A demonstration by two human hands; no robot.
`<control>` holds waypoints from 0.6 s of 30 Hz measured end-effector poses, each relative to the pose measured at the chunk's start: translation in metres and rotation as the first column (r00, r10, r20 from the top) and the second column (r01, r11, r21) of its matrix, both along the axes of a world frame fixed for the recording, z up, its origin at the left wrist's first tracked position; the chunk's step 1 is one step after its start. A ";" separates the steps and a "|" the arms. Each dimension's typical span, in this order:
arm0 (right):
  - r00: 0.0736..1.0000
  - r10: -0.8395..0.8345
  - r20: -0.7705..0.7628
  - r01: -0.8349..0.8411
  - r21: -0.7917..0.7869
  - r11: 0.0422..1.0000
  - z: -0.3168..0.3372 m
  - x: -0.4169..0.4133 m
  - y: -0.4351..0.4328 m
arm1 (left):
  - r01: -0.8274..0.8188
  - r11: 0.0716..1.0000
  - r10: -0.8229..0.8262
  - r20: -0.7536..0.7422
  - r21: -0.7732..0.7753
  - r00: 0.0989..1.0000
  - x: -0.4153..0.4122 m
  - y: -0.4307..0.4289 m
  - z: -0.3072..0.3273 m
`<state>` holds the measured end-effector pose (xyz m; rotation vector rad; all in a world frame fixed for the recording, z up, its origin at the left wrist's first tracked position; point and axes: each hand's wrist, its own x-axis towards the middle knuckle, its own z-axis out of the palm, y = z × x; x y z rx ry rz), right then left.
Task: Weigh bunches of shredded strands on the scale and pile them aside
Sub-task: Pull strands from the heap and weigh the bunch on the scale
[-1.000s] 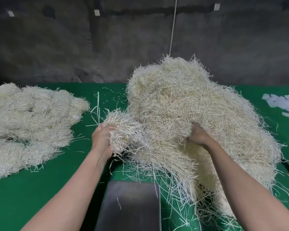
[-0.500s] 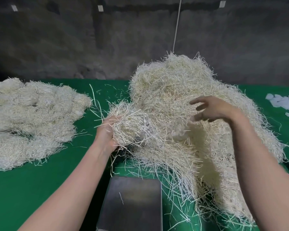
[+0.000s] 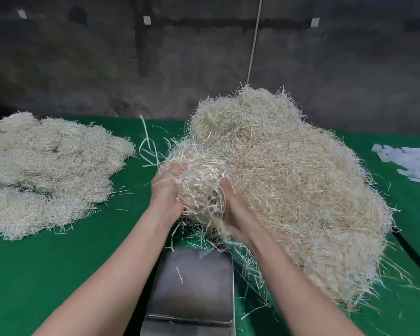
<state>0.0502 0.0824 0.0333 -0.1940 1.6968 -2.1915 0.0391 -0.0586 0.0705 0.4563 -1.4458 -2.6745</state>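
A bunch of pale shredded strands (image 3: pixel 199 180) is held up between both hands, just above and beyond the scale. My left hand (image 3: pixel 166 187) grips its left side and my right hand (image 3: pixel 230 202) cups its right side; the fingers are buried in strands and blurred. The scale's steel platform (image 3: pixel 194 284) lies below, near the front edge, bare except for one or two loose strands. A big heap of strands (image 3: pixel 289 185) rises to the right. The pile of weighed bunches (image 3: pixel 46 170) lies at the left.
The table is covered in green cloth (image 3: pixel 58 263). White paper scraps (image 3: pixel 412 163) lie at the far right. A dark cable (image 3: pixel 412 251) runs along the right side. A thin cord (image 3: pixel 254 40) hangs before the grey wall behind. Loose strands are scattered around the scale.
My right hand came down from above the heap and closed on the bunch's right side. Both hands have pulled the bunch away from the heap, toward the scale.
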 end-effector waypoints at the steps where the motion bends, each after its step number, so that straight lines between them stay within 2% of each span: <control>1: 0.996 0.052 0.077 -0.033 -0.233 0.972 -0.006 0.006 -0.010 | -0.004 1.000 0.004 -0.047 -0.002 0.999 0.005 0.003 -0.005; 2: 0.988 0.071 0.139 -0.011 -0.394 0.919 -0.007 0.011 -0.019 | 0.009 0.999 -0.013 -0.097 -0.042 0.995 0.014 0.006 -0.012; 3: 0.977 0.043 0.207 0.058 -0.458 0.887 -0.007 0.015 -0.025 | 0.036 0.992 -0.052 -0.130 -0.123 0.990 0.024 0.010 -0.019; 5: 0.948 -0.071 0.310 0.203 -0.419 0.885 -0.009 0.017 -0.036 | 0.115 0.942 -0.164 -0.134 -0.314 0.977 0.041 0.015 -0.036; 7: 0.897 -0.142 0.419 0.315 -0.378 0.871 -0.010 0.018 -0.042 | 0.168 0.852 -0.248 -0.101 -0.496 0.963 0.052 0.009 -0.050; 9: 0.848 -0.224 0.480 0.384 -0.265 0.885 -0.011 0.022 -0.041 | 0.194 0.796 -0.266 -0.043 -0.574 0.963 0.058 -0.007 -0.056; 10: 0.841 -0.248 0.481 0.397 -0.235 0.887 -0.009 0.028 -0.040 | 0.179 0.807 -0.251 -0.053 -0.562 0.966 0.061 -0.016 -0.059; 12: 0.821 -0.310 0.479 0.462 -0.239 0.854 -0.010 0.033 -0.035 | 0.107 0.910 -0.155 -0.090 -0.401 0.984 0.072 -0.028 -0.062; 14: 0.821 -0.391 0.416 0.504 -0.207 0.838 -0.008 0.035 -0.036 | 0.093 0.993 -0.087 0.073 -0.075 0.993 0.087 -0.029 -0.069; 16: 0.826 -0.417 0.379 0.506 -0.173 0.845 -0.001 0.033 -0.045 | 0.135 0.974 -0.190 0.326 0.183 0.926 0.096 -0.021 -0.077; 18: 0.839 -0.437 0.323 0.480 -0.065 0.875 0.000 0.032 -0.054 | 0.169 0.905 -0.339 0.424 0.390 0.840 0.097 -0.010 -0.084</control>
